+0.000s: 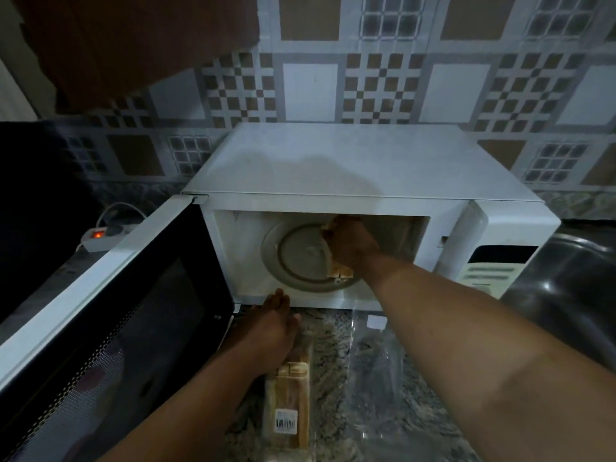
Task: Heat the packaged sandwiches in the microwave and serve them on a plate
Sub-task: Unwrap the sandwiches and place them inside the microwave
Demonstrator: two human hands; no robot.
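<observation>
I see a white microwave (366, 168) on a speckled stone counter (333, 331). Its door (110, 315) is swung wide open to the left.

My right hand (350, 243) is reaching inside the microwave. Its fingers are curled around a sandwich (336, 271), and I can see cut bread edges poking out above and below the hand. The sandwich is over the right side of the round glass plate (300, 258) on the microwave floor. I cannot tell if it is touching the plate or just above it.

My left hand (270, 331) is down on the counter, just in front of the microwave's bottom edge. Its fingers are mostly straight and point toward the microwave. The hand rests on top of a second sandwich in its clear wrapper (290, 395). That pack lies flat on the counter and has a white barcode sticker (285, 420) near its close end.

Some empty clear plastic wrap (376, 361) lies on the counter to the right of the pack. A white power strip (103, 236) with a glowing orange switch sits behind the door on the left.
</observation>
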